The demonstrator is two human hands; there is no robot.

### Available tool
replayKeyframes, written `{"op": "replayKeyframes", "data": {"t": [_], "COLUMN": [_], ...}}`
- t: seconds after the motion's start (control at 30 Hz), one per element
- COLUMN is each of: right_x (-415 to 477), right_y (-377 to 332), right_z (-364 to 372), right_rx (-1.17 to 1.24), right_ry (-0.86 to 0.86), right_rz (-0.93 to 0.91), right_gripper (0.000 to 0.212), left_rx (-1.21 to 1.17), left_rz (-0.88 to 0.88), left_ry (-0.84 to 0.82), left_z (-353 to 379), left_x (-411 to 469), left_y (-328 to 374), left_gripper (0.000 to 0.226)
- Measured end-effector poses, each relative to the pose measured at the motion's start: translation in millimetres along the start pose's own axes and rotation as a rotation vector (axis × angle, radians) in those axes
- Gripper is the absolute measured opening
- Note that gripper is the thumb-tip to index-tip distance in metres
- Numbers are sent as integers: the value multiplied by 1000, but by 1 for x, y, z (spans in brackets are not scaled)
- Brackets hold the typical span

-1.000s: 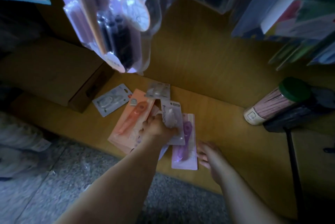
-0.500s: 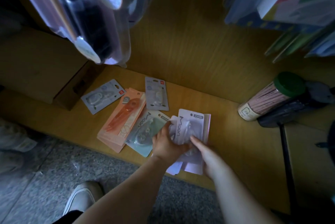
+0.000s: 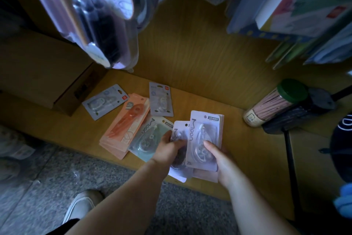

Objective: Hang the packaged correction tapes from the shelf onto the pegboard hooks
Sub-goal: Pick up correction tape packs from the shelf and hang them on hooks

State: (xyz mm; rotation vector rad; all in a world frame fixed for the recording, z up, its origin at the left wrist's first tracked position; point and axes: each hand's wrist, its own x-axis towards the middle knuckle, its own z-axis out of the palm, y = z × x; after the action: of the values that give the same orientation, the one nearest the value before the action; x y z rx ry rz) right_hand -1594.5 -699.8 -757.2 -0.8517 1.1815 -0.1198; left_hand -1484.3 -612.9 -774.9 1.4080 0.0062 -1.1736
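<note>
Both hands hold a fanned stack of pale lilac correction tape packs (image 3: 204, 134) just above the low wooden shelf (image 3: 238, 139). My left hand (image 3: 167, 149) grips the smaller left pack. My right hand (image 3: 219, 158) holds the larger stack, thumb on the top pack's blister. Left of the hands, on the shelf, lie a mint green pack (image 3: 148, 137), an orange stack (image 3: 125, 124) and two grey packs (image 3: 102, 101) (image 3: 161, 99). No pegboard hook shows clearly.
Hanging clear pen packs (image 3: 95, 15) dangle overhead at upper left. A cardboard box (image 3: 47, 71) sits at the shelf's left. A green-capped tube of pencils (image 3: 274, 101) lies at the right beside a dark object. My shoe (image 3: 82, 206) stands on speckled floor.
My right hand has taken hold of the lilac stack that my left hand lifted. The stack has shifted slightly right and spread into a fan. The view has tilted a little.
</note>
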Motion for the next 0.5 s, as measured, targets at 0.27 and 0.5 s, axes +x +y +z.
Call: {"op": "replayKeyframes", "data": {"t": [0.27,0.5], "right_x": [-41,-95], "right_y": [-27,-48], "right_z": [2,12], "right_rx": [-51,-220], "right_ry": [-77,-60], "right_rz": [35,-150], "right_gripper": [58,35], "left_rx": [-209,-65], "left_rz": [-147,52], "left_ry": [-159,-92], "left_z": [-7,-6], "left_x": [-23,-72], "left_y": [9,53], "left_gripper": [74,52]}}
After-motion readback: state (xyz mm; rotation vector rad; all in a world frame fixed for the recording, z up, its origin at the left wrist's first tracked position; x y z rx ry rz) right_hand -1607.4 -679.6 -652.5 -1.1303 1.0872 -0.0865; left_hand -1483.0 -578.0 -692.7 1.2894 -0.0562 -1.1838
